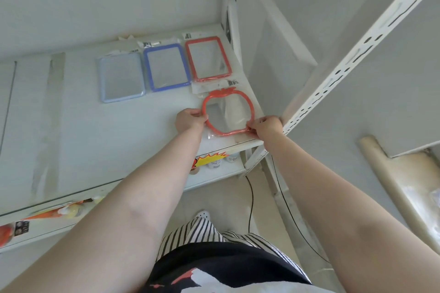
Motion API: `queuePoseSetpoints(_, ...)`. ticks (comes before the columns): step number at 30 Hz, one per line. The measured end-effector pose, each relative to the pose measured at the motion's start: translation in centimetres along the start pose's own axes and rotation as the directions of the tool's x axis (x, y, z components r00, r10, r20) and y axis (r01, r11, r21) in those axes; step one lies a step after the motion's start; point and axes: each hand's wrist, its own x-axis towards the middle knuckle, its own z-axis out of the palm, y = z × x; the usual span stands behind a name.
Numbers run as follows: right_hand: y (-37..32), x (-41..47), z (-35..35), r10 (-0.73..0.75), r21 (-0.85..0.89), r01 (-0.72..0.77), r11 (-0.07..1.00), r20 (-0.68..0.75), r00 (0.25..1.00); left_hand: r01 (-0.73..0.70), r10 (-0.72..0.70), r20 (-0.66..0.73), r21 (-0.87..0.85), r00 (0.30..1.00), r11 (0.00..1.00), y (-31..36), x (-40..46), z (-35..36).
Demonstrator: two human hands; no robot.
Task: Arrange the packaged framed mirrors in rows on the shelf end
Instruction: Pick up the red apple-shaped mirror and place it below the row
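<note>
Pinched at both sides now, left hand (190, 118) and right hand (266, 126) flanking the red apple-shaped plastic-framed mirror in its clear bag (227, 112), flat on the white shelf (95, 138), leaf end pointing away toward the red rectangular framed mirror (206, 58) just beyond.

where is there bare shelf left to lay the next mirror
Bare shelf lies in front of the light blue mirror and blue mirror, left of the left hand. The right end is crowded: red mirror and the apple mirror both hands hold.
</note>
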Motion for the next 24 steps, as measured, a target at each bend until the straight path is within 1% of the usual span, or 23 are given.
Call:
queuePoseSetpoints(3, -0.1, -0.1, -0.1, 0.024, 0.002, -0.023, 1.0, -0.013, 1.0, -0.002, 0.003, -0.028, 0.033, 1.0, 0.999, -0.2, 0.1, 0.2)
queuePoseSetpoints(8, -0.4, -0.1, 0.0, 0.058, 0.056, -0.059, 0.997, 0.028, 0.998, -0.024, 0.029, -0.059, 0.089, 0.998, 0.996, 0.2, -0.7, 0.1)
queuePoseSetpoints(17, -0.4, -0.3, 0.1, 0.029, -0.071, -0.028, 0.997, 0.007, 1.0, -0.062, 0.074, -0.07, 0.169, 0.995, 0.984, 0.4, -1.0, -0.1)
queuePoseSetpoints(24, -0.4, -0.3, 0.2, 0.015, -0.127, -0.017, 0.992, -0.019, 1.0, -0.1, 0.114, -0.056, 0.215, 0.992, 0.971, 0.5, -1.1, -0.4)
